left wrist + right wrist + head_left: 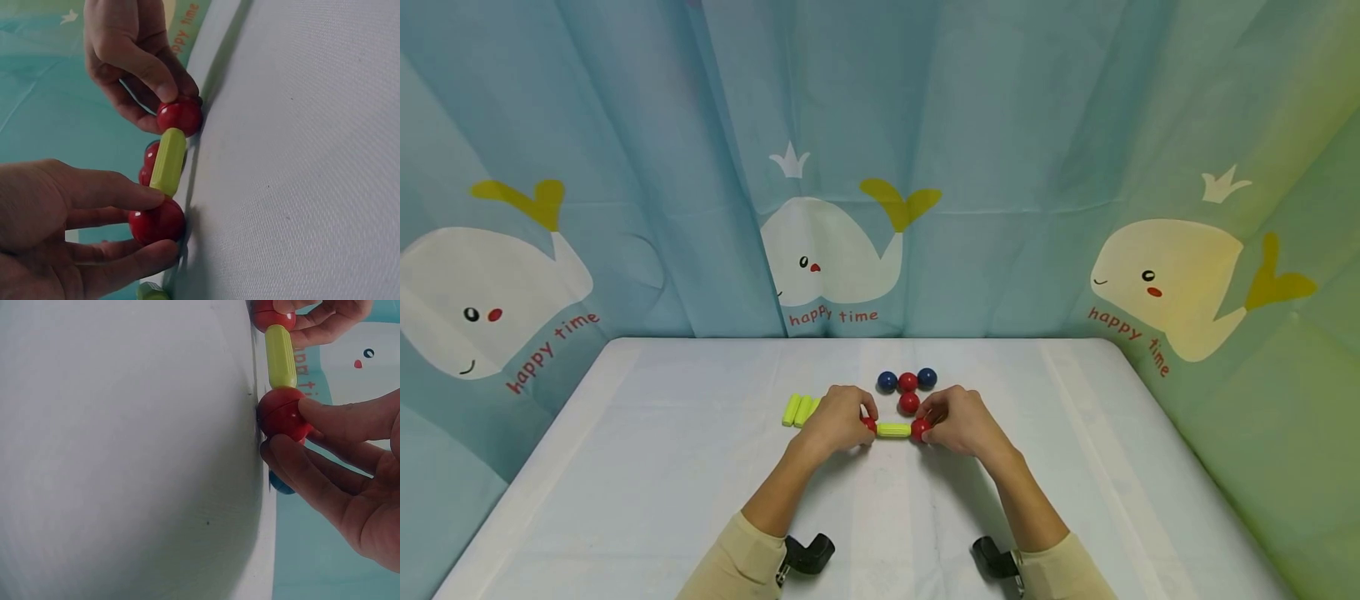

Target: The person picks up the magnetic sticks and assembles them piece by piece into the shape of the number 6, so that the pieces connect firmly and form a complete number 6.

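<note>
pressing squarely along the rod should work best, the left hand pinching the left ball and the right hand the right ball.

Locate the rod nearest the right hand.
Head view, just right of centre: the yellow-green rod sits between two red balls held by the left hand and right hand.

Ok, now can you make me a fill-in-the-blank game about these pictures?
1. The left hand pinches a ball coloured ____.
2. A yellow-green stick is ____ the two held balls.
3. Two other balls on the table aren't red; they're ____.
4. The white animals printed on the curtain are ____.

Missing words: red; between; blue; whales.
</note>
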Demonstrator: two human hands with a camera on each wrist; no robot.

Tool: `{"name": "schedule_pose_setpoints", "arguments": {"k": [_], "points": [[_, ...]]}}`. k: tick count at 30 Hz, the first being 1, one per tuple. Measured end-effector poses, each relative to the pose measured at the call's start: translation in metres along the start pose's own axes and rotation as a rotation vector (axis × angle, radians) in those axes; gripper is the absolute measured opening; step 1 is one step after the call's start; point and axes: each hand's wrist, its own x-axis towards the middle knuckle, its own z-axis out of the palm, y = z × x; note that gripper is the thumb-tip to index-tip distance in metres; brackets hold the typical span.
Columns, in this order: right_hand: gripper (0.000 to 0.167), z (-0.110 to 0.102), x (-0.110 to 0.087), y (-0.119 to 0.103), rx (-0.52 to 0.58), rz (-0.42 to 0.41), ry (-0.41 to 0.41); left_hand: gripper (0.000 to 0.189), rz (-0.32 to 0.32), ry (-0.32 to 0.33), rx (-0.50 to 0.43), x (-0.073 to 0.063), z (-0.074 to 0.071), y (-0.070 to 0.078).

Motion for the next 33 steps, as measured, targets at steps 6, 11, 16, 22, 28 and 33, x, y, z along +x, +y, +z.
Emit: {"name": "schedule_pose_setpoints", "arguments": {"k": [6, 11, 16, 22, 28, 33], "points": [[0.020, 0.001, 0.000, 0.001, 0.009, 0.006, 0.003, 0.016, 0.001, -0.003, 0.011, -0.001, 0.000, 0.001], [0.020, 0.001, 0.001, 0.001, 0.015, 0.008, 0.001, 0.019, 0.008, -0.008, 0.022, -0.002, 0.000, 0.002], [0.020, 0.001, 0.001, 0.001, 0.009, -0.003, 0.001, 0.030, 0.018, -0.029, 0.053, -0.003, -0.005, 0.001], [0.022, 0.000, 0.001, 0.001, 0.011, 0.002, -0.012, 0.033, 0.019, -0.002, 0.111, -0.007, -0.013, -0.001], [0.022, 0.000, 0.000, 0.000, 0.007, 0.004, -0.007, 0.029, -0.023, 0.150, 0.256, -0.007, -0.017, -0.004], [0.022, 0.000, -0.001, 0.000, -0.004, -0.003, -0.005, 0.022, -0.058, 0.204, 0.309, -0.005, -0.015, -0.006]]}}
